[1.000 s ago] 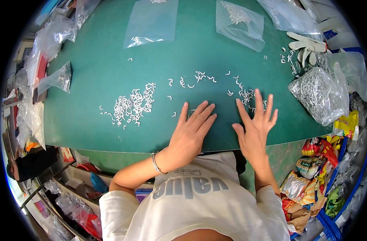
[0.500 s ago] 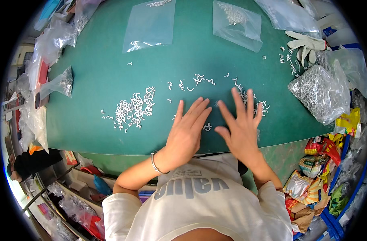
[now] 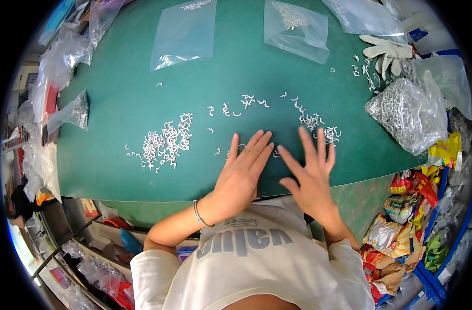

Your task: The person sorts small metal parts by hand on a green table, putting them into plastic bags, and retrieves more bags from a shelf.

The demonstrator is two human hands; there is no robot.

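My left hand point(image 3: 242, 173) lies palm down on the green table point(image 3: 117, 103), fingers stretched out and thumb side spread, with a few small silvery metal pieces showing around its fingertips. To its right, my right hand point(image 3: 312, 173) is open too, fingers apart and pointing away from me. Just beyond its fingertips is a loose cluster of small curved metal pieces point(image 3: 311, 121). A larger pile of the same pieces point(image 3: 166, 142) is spread left of my left hand. More of them form a short scattered row point(image 3: 248, 100) farther out. Whatever lies under my palms is hidden.
Two clear plastic bags point(image 3: 184, 36) point(image 3: 297, 28) holding some pieces lie at the far side. A full bag of metal pieces point(image 3: 404, 116) and a white work glove point(image 3: 387, 51) are at the right. A small bag point(image 3: 73, 114) sits at the left edge, near piled plastic.
My right hand has drawn slightly back toward me, uncovering pieces beyond its fingertips. My left hand has barely moved. The whole view has shifted a little.
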